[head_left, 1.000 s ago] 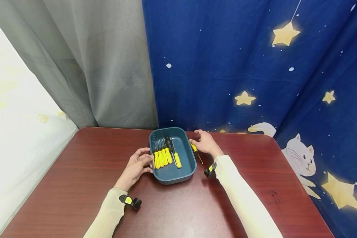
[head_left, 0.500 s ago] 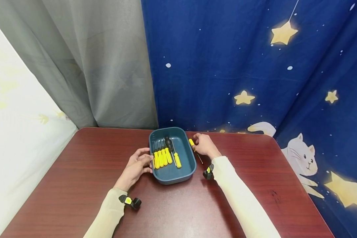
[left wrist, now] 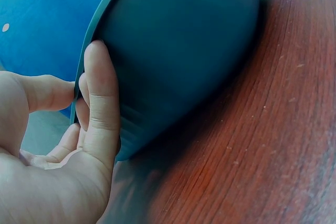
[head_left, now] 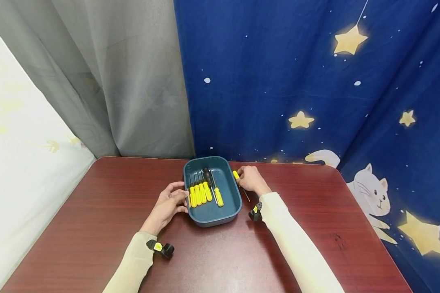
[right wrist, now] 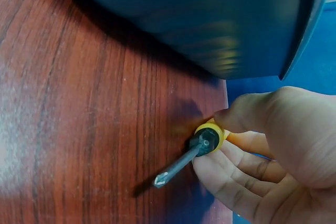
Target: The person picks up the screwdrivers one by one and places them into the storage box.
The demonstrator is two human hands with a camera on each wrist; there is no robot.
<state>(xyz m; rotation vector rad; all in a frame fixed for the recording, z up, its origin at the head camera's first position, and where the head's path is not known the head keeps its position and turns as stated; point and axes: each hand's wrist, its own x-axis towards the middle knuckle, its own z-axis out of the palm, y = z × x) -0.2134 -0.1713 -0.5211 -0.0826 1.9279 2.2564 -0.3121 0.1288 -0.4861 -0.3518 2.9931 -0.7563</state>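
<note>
A dark blue-green plastic box [head_left: 212, 222] stands on the table, with several yellow-handled screwdrivers [head_left: 199, 195] and a black-handled screwdriver [head_left: 207, 176] lying in it. My left hand [head_left: 166, 208] grips the box's left wall, thumb and fingers on either side of the rim in the left wrist view. Right of the box, my right hand [head_left: 254, 179] pinches a yellow-and-black screwdriver [right wrist: 206, 139] by its handle. Its metal tip points toward the camera in the right wrist view and casts a shadow on the table. Whether the screwdriver touches the tabletop is unclear.
The reddish-brown wooden table [head_left: 95, 203] has rounded far corners. Behind it hang a grey curtain [head_left: 146, 81] and a blue curtain [head_left: 256, 81] with stars and a cat. A white cloth [head_left: 25, 162] hangs at the left.
My right hand has come slightly nearer and its fingers have closed on the screwdriver's handle beside the box. The left hand and the box have stayed in place.
</note>
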